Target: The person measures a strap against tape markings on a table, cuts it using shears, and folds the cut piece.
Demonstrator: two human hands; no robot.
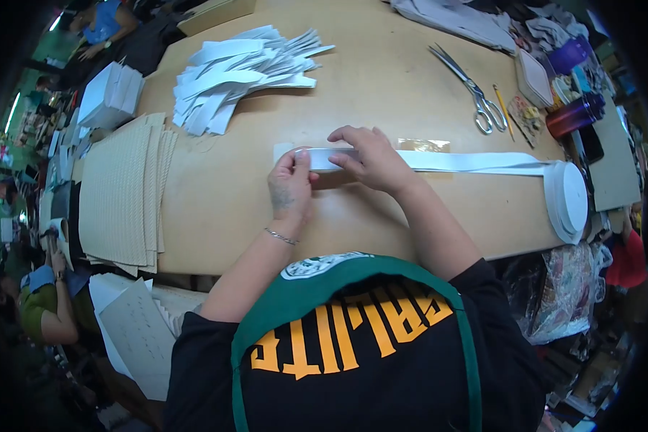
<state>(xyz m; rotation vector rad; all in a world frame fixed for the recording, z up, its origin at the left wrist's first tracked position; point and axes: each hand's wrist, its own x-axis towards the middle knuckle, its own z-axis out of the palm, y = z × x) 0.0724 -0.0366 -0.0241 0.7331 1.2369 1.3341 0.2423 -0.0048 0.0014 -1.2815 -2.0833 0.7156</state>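
A white strip [468, 162] runs across the wooden table from a white roll [567, 201] at the right edge to my hands. My left hand [292, 183] pinches the strip's left end between thumb and fingers. Over the strip, just to the right, my right hand [371, 160] has its thumb and index finger apart, with the thumb at the strip's near edge. A shiny flat piece lies along the strip between the hands. Behind the strip, a clear brownish piece [423, 145] rests on the table.
Cut white strips [245, 72] lie heaped at the back left. Patterned sheets [119, 191] are stacked at left, near a white block [110, 93]. Scissors [471, 90], a pencil [504, 108] and a dark bottle [574, 115] are at back right. Other people sit at left.
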